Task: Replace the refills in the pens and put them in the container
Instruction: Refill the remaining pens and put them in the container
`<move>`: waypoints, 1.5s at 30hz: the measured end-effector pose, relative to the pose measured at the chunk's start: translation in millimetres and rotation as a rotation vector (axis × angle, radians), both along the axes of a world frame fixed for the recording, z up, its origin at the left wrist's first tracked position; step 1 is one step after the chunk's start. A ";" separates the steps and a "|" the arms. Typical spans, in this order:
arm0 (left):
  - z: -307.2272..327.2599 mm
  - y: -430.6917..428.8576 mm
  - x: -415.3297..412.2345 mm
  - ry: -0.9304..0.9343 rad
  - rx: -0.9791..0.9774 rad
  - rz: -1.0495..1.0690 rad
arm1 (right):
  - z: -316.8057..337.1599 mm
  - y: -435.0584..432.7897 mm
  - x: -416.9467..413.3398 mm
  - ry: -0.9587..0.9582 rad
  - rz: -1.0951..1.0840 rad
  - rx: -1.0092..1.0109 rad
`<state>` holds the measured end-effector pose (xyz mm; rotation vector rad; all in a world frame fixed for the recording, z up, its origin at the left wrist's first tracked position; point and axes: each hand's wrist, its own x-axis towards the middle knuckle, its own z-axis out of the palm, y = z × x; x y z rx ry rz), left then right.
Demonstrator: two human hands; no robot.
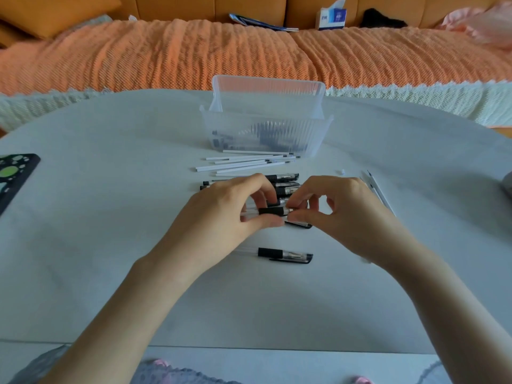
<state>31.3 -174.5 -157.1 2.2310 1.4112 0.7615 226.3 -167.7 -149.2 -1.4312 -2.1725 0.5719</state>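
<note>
The pen, a thin clear stick with a black rubbery grip, is over the smooth white table, pinched by the left hand and the right hand.

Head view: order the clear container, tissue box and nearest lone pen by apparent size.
1. clear container
2. lone pen, by length
3. tissue box; it sits far back, so this pair is unsure.

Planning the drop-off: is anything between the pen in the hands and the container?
Yes, on the table: a pile of pens and, beyond it, a row of white refills lie between the held pen and the container. Both lie flat, so a lifted pen would likely pass over them.
</note>
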 end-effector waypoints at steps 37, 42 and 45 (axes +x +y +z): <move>-1.4 1.3 0.3 0.039 0.004 -0.017 | -7.8 -10.1 0.5 0.205 -0.076 0.012; 0.4 0.4 -2.1 0.048 0.023 -0.005 | -7.6 -10.2 -1.0 0.200 -0.070 0.019; -0.4 1.5 -2.9 0.044 0.006 0.012 | -7.2 -10.8 0.6 0.223 -0.070 0.020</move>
